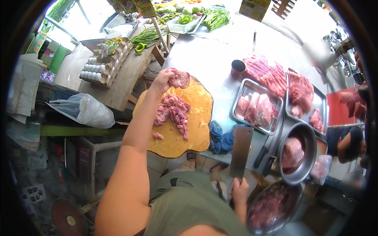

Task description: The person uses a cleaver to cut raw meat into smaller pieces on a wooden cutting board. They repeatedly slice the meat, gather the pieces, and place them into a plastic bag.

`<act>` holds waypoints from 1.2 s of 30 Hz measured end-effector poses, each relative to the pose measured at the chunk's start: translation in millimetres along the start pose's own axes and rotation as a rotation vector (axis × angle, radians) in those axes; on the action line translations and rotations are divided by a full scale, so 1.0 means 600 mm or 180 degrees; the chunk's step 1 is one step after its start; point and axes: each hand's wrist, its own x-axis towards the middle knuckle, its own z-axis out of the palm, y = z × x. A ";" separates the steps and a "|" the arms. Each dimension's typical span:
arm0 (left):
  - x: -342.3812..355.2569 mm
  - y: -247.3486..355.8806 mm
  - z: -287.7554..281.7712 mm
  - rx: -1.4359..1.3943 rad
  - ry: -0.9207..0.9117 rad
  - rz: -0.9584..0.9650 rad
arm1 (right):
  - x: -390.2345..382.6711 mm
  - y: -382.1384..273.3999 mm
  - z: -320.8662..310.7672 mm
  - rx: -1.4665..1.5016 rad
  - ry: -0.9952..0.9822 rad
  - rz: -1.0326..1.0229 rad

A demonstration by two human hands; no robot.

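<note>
My left hand (162,80) is closed on a slab of raw meat (180,78) at the far edge of a round wooden chopping board (195,131). Nearer to me on the board lies a heap of cut meat pieces (173,112), with one small piece apart at the left. Down at my right side, off the table, my right hand (239,190) grips the handle of a cleaver (241,151). Its broad blade points upward and touches no meat. A blue cloth (222,137) is bunched on the table beside the board.
Metal trays of meat (258,106) stand at the right, with a dark cup (238,67) behind. A pot (298,153) with a large meat chunk and a bowl of meat (273,206) are nearer. Egg trays (104,65) and a plastic bag (88,110) sit left. Another person's arm (350,145) shows far right.
</note>
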 end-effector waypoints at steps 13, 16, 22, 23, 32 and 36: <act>-0.202 -0.138 0.448 0.0835 -0.1489 -0.1509 | 0.037 0.057 -0.211 0.0662 0.0806 -0.0770; -0.192 -0.231 0.602 0.0993 -0.1918 -0.1329 | 0.031 0.094 -0.286 0.0693 0.1159 -0.0272; -0.155 -0.338 0.947 0.1414 -0.2546 0.0178 | 0.008 0.180 -0.395 0.1079 0.1840 -0.0140; -0.146 -0.354 1.008 0.1621 -0.2495 0.0866 | 0.004 0.191 -0.407 0.1185 0.1880 -0.0094; -0.131 -0.485 1.175 0.2172 -0.1806 0.2946 | -0.002 0.245 -0.438 0.1078 0.1893 0.0342; -0.172 -0.483 0.991 0.2601 -0.1860 0.2976 | 0.021 0.231 -0.419 0.1221 0.1441 0.0223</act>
